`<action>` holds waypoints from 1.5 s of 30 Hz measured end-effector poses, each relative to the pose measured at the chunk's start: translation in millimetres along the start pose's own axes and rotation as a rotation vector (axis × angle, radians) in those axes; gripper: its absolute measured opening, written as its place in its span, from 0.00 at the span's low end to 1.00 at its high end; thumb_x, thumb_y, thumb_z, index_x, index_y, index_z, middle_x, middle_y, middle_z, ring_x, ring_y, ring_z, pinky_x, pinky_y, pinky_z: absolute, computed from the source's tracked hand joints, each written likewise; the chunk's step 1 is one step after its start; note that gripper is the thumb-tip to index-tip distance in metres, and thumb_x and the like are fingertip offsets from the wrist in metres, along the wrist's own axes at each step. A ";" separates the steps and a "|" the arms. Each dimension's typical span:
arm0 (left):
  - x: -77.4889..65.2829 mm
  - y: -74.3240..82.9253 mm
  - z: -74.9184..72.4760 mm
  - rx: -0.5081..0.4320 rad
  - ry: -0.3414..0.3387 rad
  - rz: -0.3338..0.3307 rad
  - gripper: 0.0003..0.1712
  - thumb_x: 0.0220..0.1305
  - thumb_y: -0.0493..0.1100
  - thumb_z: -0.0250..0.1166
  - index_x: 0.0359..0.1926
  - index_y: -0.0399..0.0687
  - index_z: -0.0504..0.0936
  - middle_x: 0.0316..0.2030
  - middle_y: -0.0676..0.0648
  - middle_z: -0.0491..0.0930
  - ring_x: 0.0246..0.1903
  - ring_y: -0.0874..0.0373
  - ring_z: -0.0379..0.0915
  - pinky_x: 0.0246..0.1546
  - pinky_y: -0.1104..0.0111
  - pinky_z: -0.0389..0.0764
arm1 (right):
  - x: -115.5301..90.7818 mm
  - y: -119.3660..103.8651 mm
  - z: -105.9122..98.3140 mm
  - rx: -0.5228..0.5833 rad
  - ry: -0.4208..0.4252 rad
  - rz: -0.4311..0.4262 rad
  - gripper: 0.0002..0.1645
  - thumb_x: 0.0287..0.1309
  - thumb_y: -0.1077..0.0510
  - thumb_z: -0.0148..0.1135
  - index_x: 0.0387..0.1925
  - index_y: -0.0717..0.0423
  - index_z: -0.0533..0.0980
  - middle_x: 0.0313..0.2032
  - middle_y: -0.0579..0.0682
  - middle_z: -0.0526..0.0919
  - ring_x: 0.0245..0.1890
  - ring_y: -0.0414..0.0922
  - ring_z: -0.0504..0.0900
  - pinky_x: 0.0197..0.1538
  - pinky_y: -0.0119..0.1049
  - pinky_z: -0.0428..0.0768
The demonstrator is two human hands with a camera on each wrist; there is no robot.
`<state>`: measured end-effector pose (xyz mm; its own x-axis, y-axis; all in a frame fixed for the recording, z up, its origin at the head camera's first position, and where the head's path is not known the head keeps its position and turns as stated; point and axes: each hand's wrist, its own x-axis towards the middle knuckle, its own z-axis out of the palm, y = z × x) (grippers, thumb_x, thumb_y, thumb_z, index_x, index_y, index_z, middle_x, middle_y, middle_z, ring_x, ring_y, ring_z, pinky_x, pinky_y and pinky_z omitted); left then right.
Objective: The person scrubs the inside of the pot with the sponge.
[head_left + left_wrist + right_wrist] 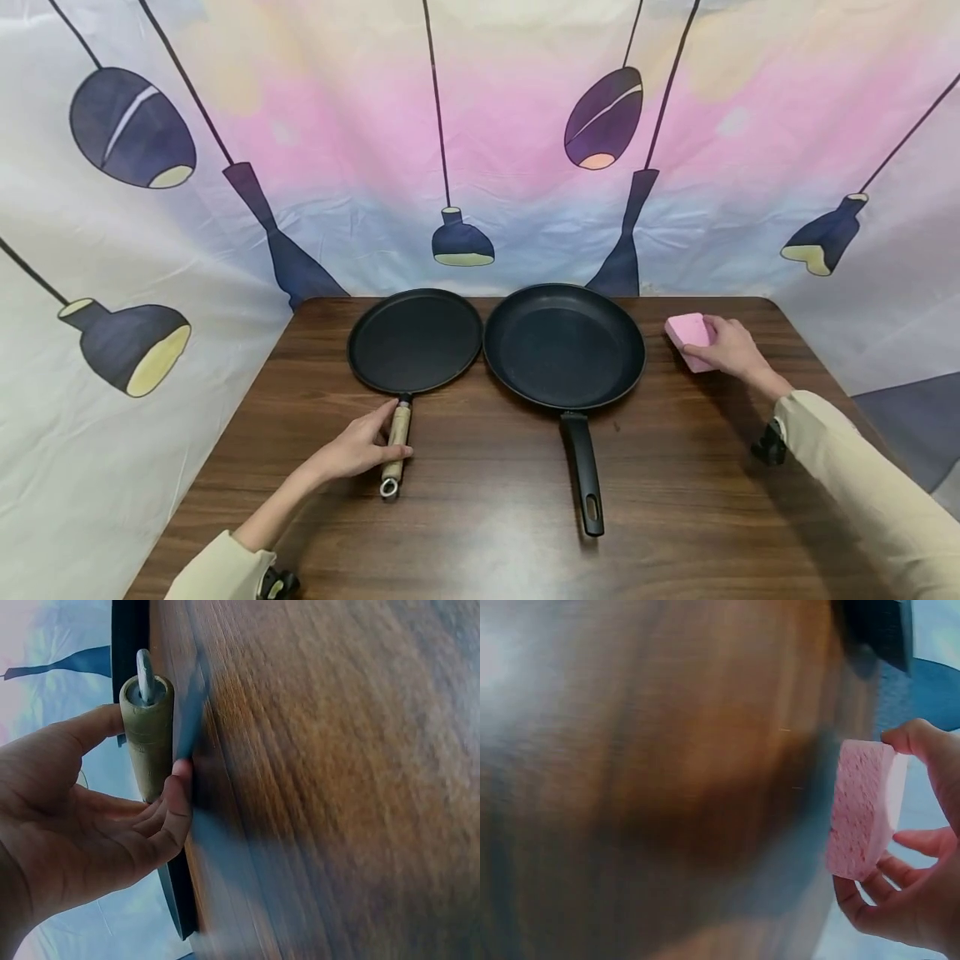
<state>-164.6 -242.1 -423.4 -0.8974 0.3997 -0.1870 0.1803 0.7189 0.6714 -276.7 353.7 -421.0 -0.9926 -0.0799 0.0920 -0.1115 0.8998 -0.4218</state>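
A flat round black pan [416, 342] lies on the table's left side, its pale wooden handle [398, 437] pointing toward me. My left hand [356, 446] pinches that handle, thumb on one side and fingers on the other; the left wrist view shows the handle's metal ring [145, 679] above the thumb. At the table's right, my right hand [737, 352] grips a pink sponge [684, 333] between thumb and fingers. In the right wrist view the porous side of the sponge [855, 810] faces the camera, close to the tabletop.
A deeper black frying pan [562, 350] sits beside the flat pan, rims touching or nearly so. Its black handle [583, 479] extends toward the front. The brown wooden table [480, 533] ends at a hanging cloth [517, 167] printed with lamps.
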 end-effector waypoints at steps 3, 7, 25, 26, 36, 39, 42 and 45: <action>0.5 0.8 0.1 -0.039 -0.040 -0.025 0.54 0.67 0.50 0.70 0.77 0.26 0.49 0.40 0.44 0.80 0.36 0.57 0.77 0.37 0.66 0.76 | 5.5 -7.8 -11.7 0.021 0.059 -0.066 0.45 0.63 0.52 0.68 0.67 0.82 0.62 0.56 0.83 0.72 0.50 0.70 0.74 0.49 0.62 0.75; 0.4 1.6 -0.2 -0.051 -0.073 -0.036 0.55 0.68 0.51 0.69 0.78 0.27 0.47 0.37 0.46 0.80 0.33 0.58 0.74 0.35 0.66 0.73 | 15.5 -24.3 -25.4 0.057 0.054 -0.153 0.42 0.64 0.53 0.68 0.68 0.76 0.65 0.59 0.78 0.74 0.52 0.68 0.76 0.51 0.60 0.75; 4.8 3.7 -6.9 -0.090 -0.141 -0.064 0.57 0.71 0.52 0.65 0.79 0.28 0.38 0.35 0.43 0.77 0.29 0.55 0.74 0.31 0.67 0.75 | 64.1 -144.3 -5.4 0.080 -0.115 -0.497 0.36 0.60 0.55 0.72 0.67 0.66 0.73 0.61 0.66 0.79 0.56 0.60 0.78 0.58 0.56 0.74; 5.5 0.7 -6.4 -0.101 -0.146 -0.067 0.58 0.71 0.53 0.65 0.79 0.28 0.37 0.36 0.43 0.77 0.29 0.55 0.74 0.32 0.66 0.75 | 67.7 -153.0 -0.9 0.088 -0.128 -0.519 0.36 0.60 0.55 0.72 0.67 0.65 0.73 0.61 0.66 0.79 0.56 0.60 0.78 0.58 0.56 0.74; 34.7 -86.7 11.5 -0.164 -0.201 -0.010 0.63 0.70 0.65 0.63 0.81 0.43 0.30 0.37 0.46 0.76 0.30 0.57 0.75 0.30 0.65 0.77 | 95.8 -250.0 56.3 0.016 -0.318 -0.649 0.36 0.61 0.51 0.71 0.68 0.58 0.74 0.65 0.61 0.77 0.62 0.56 0.76 0.66 0.52 0.72; 33.0 -84.0 11.5 -0.155 -0.202 0.023 0.62 0.71 0.65 0.61 0.81 0.39 0.30 0.37 0.45 0.76 0.31 0.57 0.75 0.31 0.66 0.77 | 101.3 -280.9 75.8 -0.054 -0.356 -0.691 0.35 0.62 0.49 0.70 0.67 0.55 0.74 0.66 0.57 0.77 0.65 0.54 0.74 0.70 0.48 0.70; 36.2 -86.4 15.2 -0.137 -0.189 0.006 0.62 0.70 0.65 0.61 0.81 0.42 0.30 0.38 0.47 0.76 0.32 0.58 0.75 0.33 0.68 0.76 | 103.5 -304.5 95.2 -0.133 -0.381 -0.722 0.32 0.62 0.49 0.71 0.66 0.53 0.76 0.66 0.55 0.77 0.67 0.52 0.73 0.73 0.45 0.68; 38.1 -92.9 16.6 -0.119 -0.170 -0.018 0.64 0.68 0.66 0.64 0.82 0.45 0.31 0.43 0.44 0.77 0.40 0.57 0.75 0.40 0.68 0.75 | 103.1 -321.6 114.1 -0.200 -0.423 -0.725 0.30 0.62 0.50 0.72 0.64 0.50 0.78 0.65 0.54 0.77 0.67 0.51 0.73 0.73 0.43 0.68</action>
<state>-208.8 -284.3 -504.8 -0.8175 0.4849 -0.3107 0.1074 0.6584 0.7449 -348.7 7.1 -378.7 -0.6190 -0.7810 -0.0831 -0.7533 0.6203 -0.2185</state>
